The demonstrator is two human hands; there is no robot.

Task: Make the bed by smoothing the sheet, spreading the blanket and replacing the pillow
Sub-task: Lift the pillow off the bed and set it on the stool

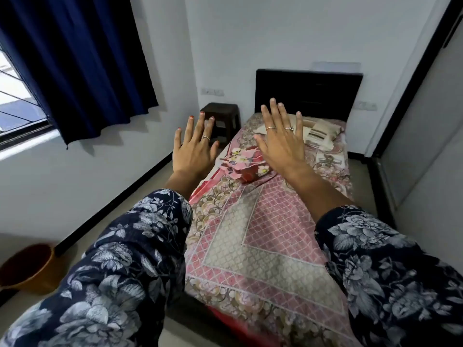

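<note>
Both the left hand [194,149] and right hand [280,139] hover spread and empty; the folded blanket [244,164], probably soft and light, wants lifting by its edges.

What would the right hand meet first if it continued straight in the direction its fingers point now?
Probably the pillow at the head of the bed, then the dark headboard. The right hand is open, fingers pointing that way, held above the sheet; depth is unclear.

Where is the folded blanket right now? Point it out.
In the head view, the folded floral blanket lies on the pink patterned sheet mid-bed, toward its left edge, just below the open right hand and nearer than the pillow by the headboard.
</note>
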